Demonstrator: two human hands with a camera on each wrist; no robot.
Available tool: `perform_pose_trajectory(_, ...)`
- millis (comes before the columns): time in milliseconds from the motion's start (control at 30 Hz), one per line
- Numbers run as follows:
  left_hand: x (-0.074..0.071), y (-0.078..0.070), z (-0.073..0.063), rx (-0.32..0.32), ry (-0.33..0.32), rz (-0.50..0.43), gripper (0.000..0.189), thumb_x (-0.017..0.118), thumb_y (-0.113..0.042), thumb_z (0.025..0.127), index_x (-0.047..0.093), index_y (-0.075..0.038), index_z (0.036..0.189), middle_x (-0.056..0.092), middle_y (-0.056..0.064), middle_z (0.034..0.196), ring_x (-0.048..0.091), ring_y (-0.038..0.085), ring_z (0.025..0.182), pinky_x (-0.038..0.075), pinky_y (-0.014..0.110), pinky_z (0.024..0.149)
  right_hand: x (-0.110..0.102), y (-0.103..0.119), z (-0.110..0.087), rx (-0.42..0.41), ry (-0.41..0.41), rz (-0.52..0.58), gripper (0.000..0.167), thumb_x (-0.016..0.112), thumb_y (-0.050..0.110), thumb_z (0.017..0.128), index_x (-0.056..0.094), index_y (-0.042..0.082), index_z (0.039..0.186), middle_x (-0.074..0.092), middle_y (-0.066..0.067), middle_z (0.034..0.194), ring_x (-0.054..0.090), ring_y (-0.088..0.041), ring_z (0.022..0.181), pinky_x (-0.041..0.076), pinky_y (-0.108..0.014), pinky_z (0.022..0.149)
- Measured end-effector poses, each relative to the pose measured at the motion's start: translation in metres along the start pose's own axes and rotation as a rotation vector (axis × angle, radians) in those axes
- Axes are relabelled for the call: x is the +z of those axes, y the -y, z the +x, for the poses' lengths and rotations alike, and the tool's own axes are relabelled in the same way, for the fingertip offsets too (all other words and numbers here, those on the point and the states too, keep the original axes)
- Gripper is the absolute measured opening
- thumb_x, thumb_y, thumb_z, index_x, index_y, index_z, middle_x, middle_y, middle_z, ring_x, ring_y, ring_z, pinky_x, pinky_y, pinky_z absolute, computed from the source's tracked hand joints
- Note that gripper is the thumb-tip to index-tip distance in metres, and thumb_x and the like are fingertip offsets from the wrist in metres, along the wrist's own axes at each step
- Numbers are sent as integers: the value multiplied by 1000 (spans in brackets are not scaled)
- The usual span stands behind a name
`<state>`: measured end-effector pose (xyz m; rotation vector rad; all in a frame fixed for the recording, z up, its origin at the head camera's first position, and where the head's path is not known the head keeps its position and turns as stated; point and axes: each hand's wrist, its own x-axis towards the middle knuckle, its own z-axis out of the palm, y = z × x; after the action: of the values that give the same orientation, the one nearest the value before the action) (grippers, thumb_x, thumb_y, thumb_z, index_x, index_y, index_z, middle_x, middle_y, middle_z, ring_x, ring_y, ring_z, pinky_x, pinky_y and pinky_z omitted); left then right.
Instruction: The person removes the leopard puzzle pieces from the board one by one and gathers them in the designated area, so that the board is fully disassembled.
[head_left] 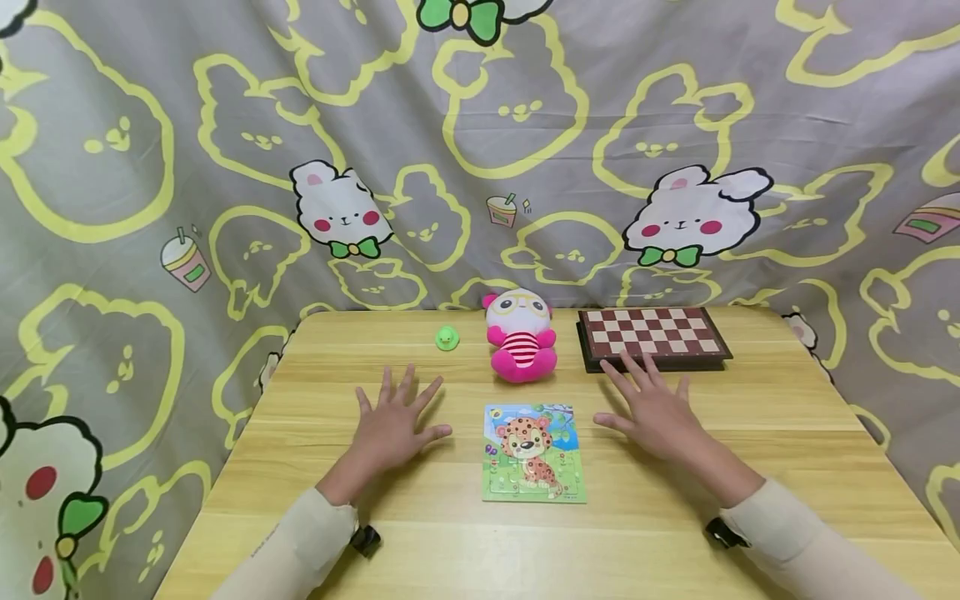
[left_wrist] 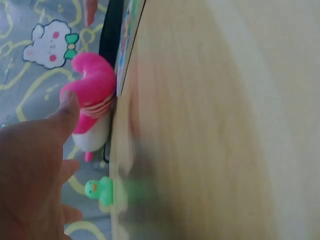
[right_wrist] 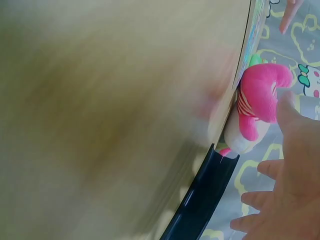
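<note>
My left hand (head_left: 390, 425) is spread over the table, fingers straight and apart, with nothing in it. Mirroring it, my right hand (head_left: 658, 412) is spread too, its fingertips overlapping the near edge of the checkered board (head_left: 652, 333) in the head view. Between the hands lies a jigsaw puzzle (head_left: 534, 454) with a cartoon leopard on it. Behind the puzzle is a pink and white plush panda (head_left: 522, 337) with a striped belly, also visible past the thumb in the left wrist view. A small green rubber duck (head_left: 447, 338) stands to the panda's left.
All of this is on a light wooden table (head_left: 435, 546). A grey curtain (head_left: 420, 108) with yellow outlines and cartoon rabbits hangs behind the table and along its sides. Dark wrist straps show under both sleeves (head_left: 296, 537).
</note>
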<state>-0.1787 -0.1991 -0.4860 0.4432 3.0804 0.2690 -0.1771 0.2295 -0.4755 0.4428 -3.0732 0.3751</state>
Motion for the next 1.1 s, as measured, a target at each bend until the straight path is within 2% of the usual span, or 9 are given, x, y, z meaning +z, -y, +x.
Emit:
perform_pose_trajectory(333, 6, -19, -10, 58, 48, 2, 83, 54, -77, 92, 28, -42, 163, 13, 14, 172, 3, 52, 155, 2, 85, 108, 7, 13, 1, -57, 3, 1, 88, 65, 62, 94, 32, 20, 164, 23, -18, 169, 16, -52, 153, 8, -89, 103)
perform_pose_trajectory(767, 9, -39, -20, 112, 131, -54, 83, 53, -76, 93, 22, -44, 163, 11, 9, 173, 2, 49, 156, 6, 82, 111, 19, 30, -2, -134, 18, 63, 90, 66, 62, 93, 33, 17, 163, 23, -14, 170, 17, -47, 155, 12, -86, 106)
perform_pose_trajectory(1100, 14, -52, -28, 210, 195, -133, 82, 53, -73, 94, 23, -41, 164, 13, 12, 172, 4, 50, 155, 6, 82, 111, 22, 52, -6, -165, 94, 149, 85, 66, 61, 94, 38, 17, 161, 29, -15, 168, 21, -44, 155, 15, -82, 110)
